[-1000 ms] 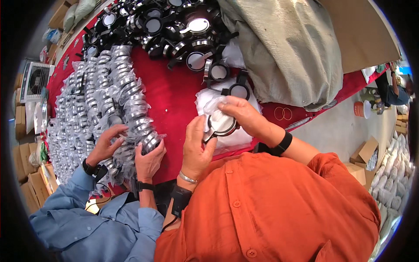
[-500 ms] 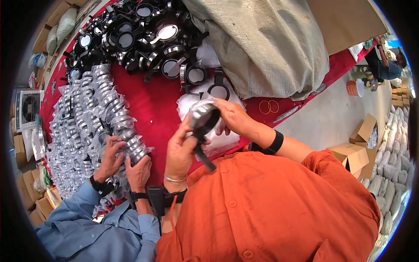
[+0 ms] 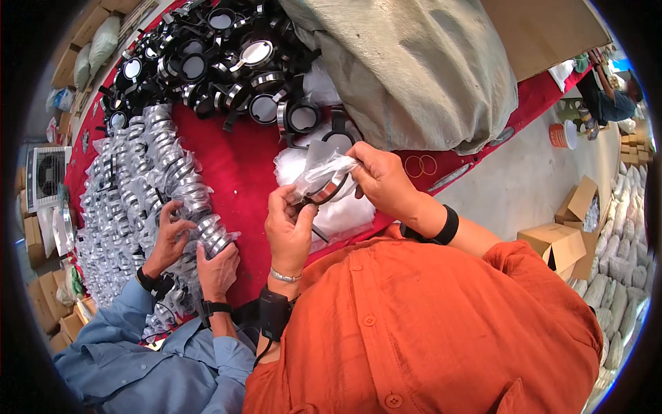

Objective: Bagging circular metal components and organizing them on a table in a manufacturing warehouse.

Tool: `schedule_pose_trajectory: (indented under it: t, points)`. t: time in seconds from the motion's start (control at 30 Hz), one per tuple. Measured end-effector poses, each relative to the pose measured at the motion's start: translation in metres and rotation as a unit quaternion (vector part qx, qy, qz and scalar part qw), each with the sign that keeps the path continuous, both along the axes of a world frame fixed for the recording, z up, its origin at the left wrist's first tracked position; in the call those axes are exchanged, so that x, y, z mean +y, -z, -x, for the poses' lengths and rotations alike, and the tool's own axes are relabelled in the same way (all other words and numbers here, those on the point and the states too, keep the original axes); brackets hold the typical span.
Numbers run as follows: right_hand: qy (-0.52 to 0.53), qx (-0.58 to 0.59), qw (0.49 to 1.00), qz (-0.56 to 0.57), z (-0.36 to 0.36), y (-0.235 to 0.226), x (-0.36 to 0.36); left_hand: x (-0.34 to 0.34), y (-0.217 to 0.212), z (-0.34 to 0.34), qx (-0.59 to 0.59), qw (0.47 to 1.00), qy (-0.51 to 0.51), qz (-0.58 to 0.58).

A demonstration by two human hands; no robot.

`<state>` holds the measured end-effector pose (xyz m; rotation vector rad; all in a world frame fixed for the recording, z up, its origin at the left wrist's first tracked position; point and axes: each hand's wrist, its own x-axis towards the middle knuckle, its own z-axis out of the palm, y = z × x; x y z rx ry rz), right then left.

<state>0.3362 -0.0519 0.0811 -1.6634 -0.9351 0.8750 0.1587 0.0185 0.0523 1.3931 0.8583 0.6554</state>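
Observation:
Between my hands is a round black part with a silver band and a black handle (image 3: 326, 191), partly inside a clear plastic bag (image 3: 318, 160). My left hand (image 3: 289, 228) pinches the part's near left side, with its thumb on the edge. At the other side my right hand (image 3: 383, 181) grips the gathered plastic with thumb and fingers. Under the part lies a stack of clear plastic bags (image 3: 348, 217), and several unwrapped parts (image 3: 303, 119) rest just beyond it.
A large pile of unwrapped black-and-silver parts (image 3: 200, 65) covers the red table's (image 3: 241, 162) far left. Rows of bagged parts (image 3: 124, 200) line the left, where a co-worker's hands (image 3: 219, 265) work. A beige sack (image 3: 414, 76) stands far right, near two rubber bands (image 3: 420, 165).
The plastic now covers much more of the part, and its band has turned to face upward. My right hand has shifted slightly right, pulling the plastic. The co-worker's left hand has moved a little.

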Motion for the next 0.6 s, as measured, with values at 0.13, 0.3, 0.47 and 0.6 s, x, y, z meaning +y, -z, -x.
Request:
schedule_pose_trajectory:
  t: [0.13,0.3,0.47,0.6]
  points:
    - [0.013,-0.078,0.997,0.015,-0.007,0.012,-0.006,-0.003,-0.012,-0.006,-0.006,1.0,0.005,0.005]
    - [-0.148,-0.148,0.977,-0.048,0.015,0.002,-0.013,-0.004,-0.001,-0.01,0.02,0.999,-0.036,0.035]
    - [-0.192,-0.133,0.971,-0.057,0.022,-0.005,-0.01,-0.012,0.02,-0.012,0.109,0.979,-0.022,-0.168]
    - [-0.3,-0.164,0.936,-0.079,0.02,-0.002,-0.017,-0.009,0.015,-0.011,0.078,0.995,-0.058,-0.001]
